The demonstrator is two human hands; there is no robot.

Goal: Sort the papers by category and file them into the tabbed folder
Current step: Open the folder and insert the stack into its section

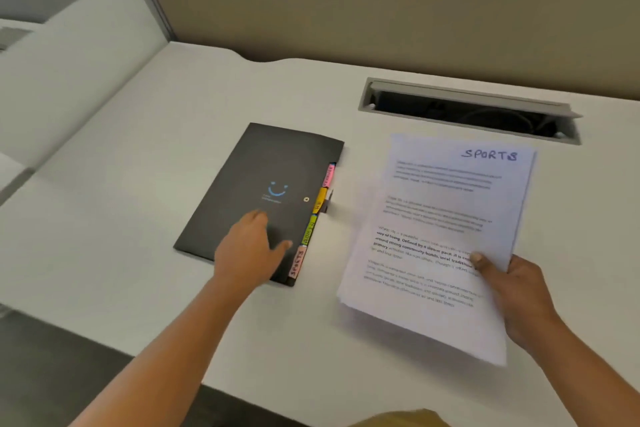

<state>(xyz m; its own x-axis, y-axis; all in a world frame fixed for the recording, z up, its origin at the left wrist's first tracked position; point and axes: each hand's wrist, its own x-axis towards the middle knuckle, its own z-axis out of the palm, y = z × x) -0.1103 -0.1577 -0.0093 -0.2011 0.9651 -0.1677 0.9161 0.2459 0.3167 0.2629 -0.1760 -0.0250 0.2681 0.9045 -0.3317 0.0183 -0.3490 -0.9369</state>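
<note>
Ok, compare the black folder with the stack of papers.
The folder is black and lies closed, flat on the desk; the papers are white, held tilted above it. The left hand is spread over the folder; the right hand grips the papers. Both show the word SPORTS.

Even soft light, slight blur

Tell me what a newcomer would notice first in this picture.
The papers, top sheet marked SPORTS, are held up at right by the right hand. At centre, the black folder with coloured tabs lies shut on the desk, the left hand over it.
</note>
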